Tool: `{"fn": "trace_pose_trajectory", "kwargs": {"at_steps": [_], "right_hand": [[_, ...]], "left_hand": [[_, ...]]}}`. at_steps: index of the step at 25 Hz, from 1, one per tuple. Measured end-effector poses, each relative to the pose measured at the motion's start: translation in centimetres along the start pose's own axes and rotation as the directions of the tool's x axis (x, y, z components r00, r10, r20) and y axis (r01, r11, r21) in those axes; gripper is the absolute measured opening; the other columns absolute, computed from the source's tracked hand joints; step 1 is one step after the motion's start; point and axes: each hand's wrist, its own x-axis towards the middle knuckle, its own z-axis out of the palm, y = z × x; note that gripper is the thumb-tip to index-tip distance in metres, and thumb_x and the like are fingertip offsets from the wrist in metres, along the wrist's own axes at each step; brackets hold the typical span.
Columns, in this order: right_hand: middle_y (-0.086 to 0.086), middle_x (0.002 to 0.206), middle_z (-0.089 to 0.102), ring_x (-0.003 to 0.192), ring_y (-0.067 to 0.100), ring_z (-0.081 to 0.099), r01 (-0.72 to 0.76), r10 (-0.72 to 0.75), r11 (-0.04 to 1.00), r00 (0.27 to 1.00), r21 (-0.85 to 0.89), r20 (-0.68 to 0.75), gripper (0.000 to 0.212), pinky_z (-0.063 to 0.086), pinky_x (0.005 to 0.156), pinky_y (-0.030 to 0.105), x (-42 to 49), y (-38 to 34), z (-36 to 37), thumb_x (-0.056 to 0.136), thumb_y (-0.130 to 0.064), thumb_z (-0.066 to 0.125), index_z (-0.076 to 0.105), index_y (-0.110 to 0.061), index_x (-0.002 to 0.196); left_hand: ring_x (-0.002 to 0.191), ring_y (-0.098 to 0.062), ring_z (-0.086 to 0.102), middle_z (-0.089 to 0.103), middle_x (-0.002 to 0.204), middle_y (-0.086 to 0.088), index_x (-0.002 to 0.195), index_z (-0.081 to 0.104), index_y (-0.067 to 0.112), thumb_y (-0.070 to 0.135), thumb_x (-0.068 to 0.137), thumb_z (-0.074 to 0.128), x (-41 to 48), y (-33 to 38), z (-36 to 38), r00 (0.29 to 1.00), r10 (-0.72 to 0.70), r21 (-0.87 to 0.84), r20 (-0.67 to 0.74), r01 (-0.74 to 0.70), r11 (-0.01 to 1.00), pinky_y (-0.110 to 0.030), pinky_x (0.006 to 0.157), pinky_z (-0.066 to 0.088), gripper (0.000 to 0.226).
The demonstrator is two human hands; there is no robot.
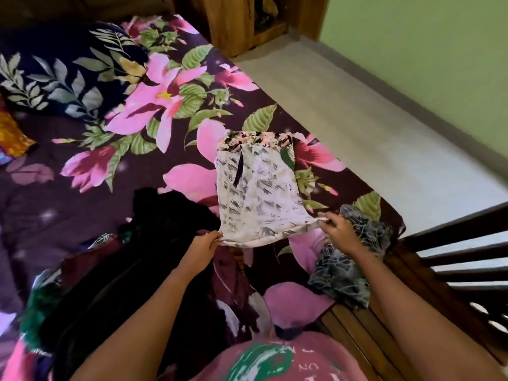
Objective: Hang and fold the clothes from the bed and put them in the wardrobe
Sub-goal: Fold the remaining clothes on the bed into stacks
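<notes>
We count two hands on one garment. The left hand (203, 247) pinches the near left corner of the white patterned top (258, 188), and the right hand (339, 229) pinches its near right corner, so the hem is drawn taut between them and raised a little. The rest of the top lies flat on the bed (165, 105), close to its right edge, with one pink-and-black printed band across its far end and one dark strap lying on it. Left of the hands sits one dark heap of clothes (154, 243); we cannot tell how many pieces are in it. One grey-blue patterned cloth (354, 259) lies crumpled at the bed's near right corner, just beside the right wrist. One orange cloth (11, 133) shows at the left edge, and one dark blue leaf-print pillow (63, 72) rests at the far left. Beyond the bed stands one wooden wardrobe (228, 23), with an opening that shows dark contents too dim for us to make out. One slatted wooden footboard (453, 257) runs along the lower right.
</notes>
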Motion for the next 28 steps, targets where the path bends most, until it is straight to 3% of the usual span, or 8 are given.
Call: {"fn": "trace_pose_trajectory", "kwargs": {"at_steps": [4, 7, 10, 12, 15, 17, 22, 28], "right_hand": [[-0.007, 0.100, 0.051, 0.095, 0.015, 0.050, -0.050, 0.037, 0.985, 0.996, 0.166, 0.079, 0.023, 0.044, 0.076, 0.029, 0.2, -0.6, 0.2, 0.096, -0.020, 0.052, 0.054, -0.015, 0.119], [-0.007, 0.088, 0.052, 0.084, 0.011, 0.049, 0.081, -0.071, 0.994, 0.989, -0.075, 0.127, 0.010, 0.038, 0.078, 0.035, -0.3, 0.7, -0.5, 0.098, -0.024, 0.049, 0.059, -0.022, 0.097], [0.003, 0.100, 0.054, 0.096, 0.022, 0.053, 0.043, 0.037, 0.955, 0.965, -0.293, 0.260, 0.019, 0.038, 0.080, 0.036, -0.8, 4.9, -0.4, 0.101, -0.024, 0.042, 0.058, -0.015, 0.108], [0.007, 0.107, 0.054, 0.104, 0.026, 0.054, -0.017, 0.175, 0.927, 0.904, -0.375, 0.390, 0.023, 0.038, 0.080, 0.033, -1.3, 7.7, 0.4, 0.100, -0.021, 0.044, 0.057, -0.004, 0.109], [0.007, 0.093, 0.052, 0.089, 0.023, 0.052, -0.104, 0.395, 0.876, 0.716, -0.471, 0.576, 0.018, 0.036, 0.072, 0.030, -1.7, 9.7, 1.7, 0.096, -0.014, 0.050, 0.061, 0.000, 0.096], [0.011, 0.087, 0.054, 0.075, 0.019, 0.050, -0.158, 0.442, 0.876, 0.643, -0.456, 0.625, 0.019, 0.040, 0.067, 0.030, -1.6, 9.9, 1.9, 0.096, -0.014, 0.049, 0.059, 0.003, 0.094], [-0.004, 0.073, 0.048, 0.064, 0.006, 0.048, -0.156, 0.315, 0.935, 0.777, -0.318, 0.544, 0.020, 0.040, 0.053, 0.012, 2.4, 7.7, 0.7, 0.098, -0.015, 0.050, 0.054, -0.008, 0.079], [0.009, 0.086, 0.060, 0.082, 0.019, 0.055, -0.039, 0.122, 0.946, 0.963, -0.321, 0.242, 0.017, 0.040, 0.061, 0.026, 16.4, 3.1, -0.5, 0.094, -0.018, 0.057, 0.062, -0.003, 0.100]], "left_hand": [[0.083, -0.031, 0.064, 0.067, 0.089, -0.020, 0.098, 0.063, -0.007, -0.001, 0.091, 0.054, 0.3, 1.3, 0.2, 0.997, 0.053, 0.012, 0.048, -0.054, 0.998, -0.024, 0.067, 0.038, 0.013], [0.087, -0.028, 0.063, 0.067, 0.095, -0.017, 0.104, 0.060, -0.006, 0.001, 0.093, 0.050, 0.0, 1.9, 1.1, 0.993, 0.043, -0.015, 0.110, -0.041, 0.999, -0.020, 0.066, 0.036, 0.016], [0.088, -0.030, 0.062, 0.066, 0.099, -0.019, 0.107, 0.059, -0.005, 0.006, 0.095, 0.050, -1.3, 1.4, 3.7, 0.963, -0.068, -0.006, 0.262, 0.072, 0.997, -0.026, 0.068, 0.041, 0.019], [0.088, -0.024, 0.059, 0.064, 0.104, -0.019, 0.108, 0.058, -0.004, 0.010, 0.095, 0.051, -2.3, 1.4, 5.8, 0.867, -0.160, 0.082, 0.473, 0.137, 0.987, -0.025, 0.070, 0.039, 0.021], [0.098, -0.023, 0.054, 0.059, 0.117, -0.015, 0.111, 0.059, -0.002, 0.014, 0.092, 0.053, -2.8, 2.0, 7.8, 0.597, -0.275, 0.270, 0.754, 0.100, 0.958, -0.026, 0.077, 0.037, 0.025], [0.097, -0.025, 0.052, 0.057, 0.117, -0.018, 0.109, 0.058, -0.004, 0.013, 0.090, 0.053, -2.2, 2.4, 8.1, 0.545, -0.289, 0.277, 0.787, 0.106, 0.955, -0.026, 0.074, 0.034, 0.025], [0.112, -0.029, 0.053, 0.058, 0.120, -0.014, 0.116, 0.057, -0.001, 0.011, 0.094, 0.052, 2.6, 2.4, 6.7, 0.737, -0.288, 0.218, 0.611, 0.194, 0.957, -0.028, 0.088, 0.035, 0.026], [0.087, -0.025, 0.054, 0.063, 0.105, -0.018, 0.109, 0.058, 0.003, 0.012, 0.095, 0.051, 15.1, 1.1, 3.9, 0.917, -0.330, 0.082, 0.225, 0.320, 0.944, -0.028, 0.069, 0.037, 0.018]]}}
